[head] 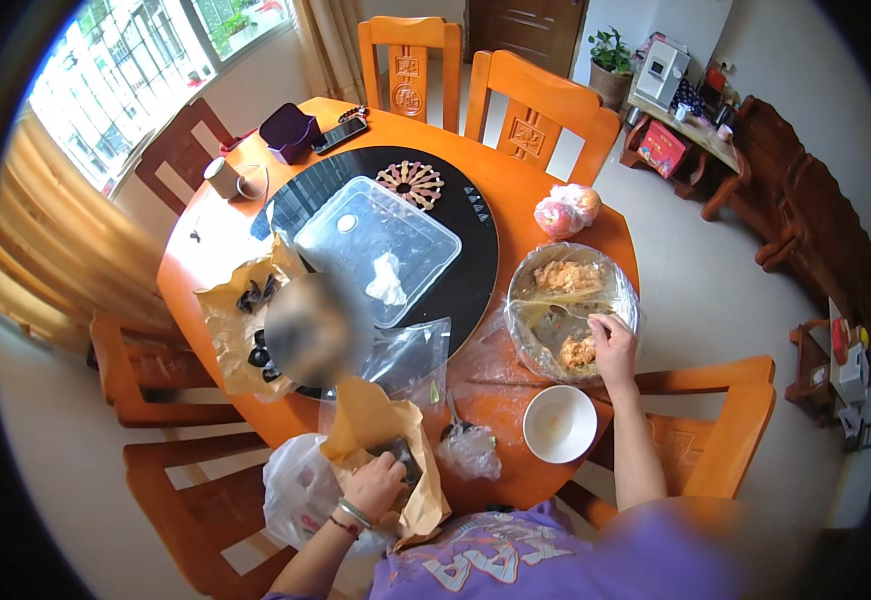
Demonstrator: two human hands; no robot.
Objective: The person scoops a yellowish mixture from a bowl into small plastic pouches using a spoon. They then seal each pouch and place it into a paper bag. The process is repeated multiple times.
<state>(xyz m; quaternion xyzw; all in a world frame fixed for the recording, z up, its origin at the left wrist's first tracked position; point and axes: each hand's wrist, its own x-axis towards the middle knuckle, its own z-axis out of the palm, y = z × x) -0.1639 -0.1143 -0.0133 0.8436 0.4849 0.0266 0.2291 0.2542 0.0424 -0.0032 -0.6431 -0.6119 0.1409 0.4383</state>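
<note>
My left hand (378, 482) reaches into an open brown paper bag (375, 409) near the table's front edge. Its curled fingers touch a dark object (403, 459) inside; their tips are hidden. Over a bowl (623, 270) covered with clear plastic film, my right hand (614, 345) pinches the end of a thin spoon-like utensil (564, 308). Two orange-brown portions of minced food (567, 276) lie in the bowl, one at the far side and a smaller one beside my right hand. A white bowl (560, 424) with slight residue stands just in front.
A transparent plastic lid (413, 229) with a white crumpled piece lies on the black turntable (473, 281). Another paper bag (225, 322) holds dark pieces. Bagged apples (567, 210), crumpled plastic (471, 452) and a white plastic bag (293, 480) are nearby. Wooden chairs (735, 420) surround the table.
</note>
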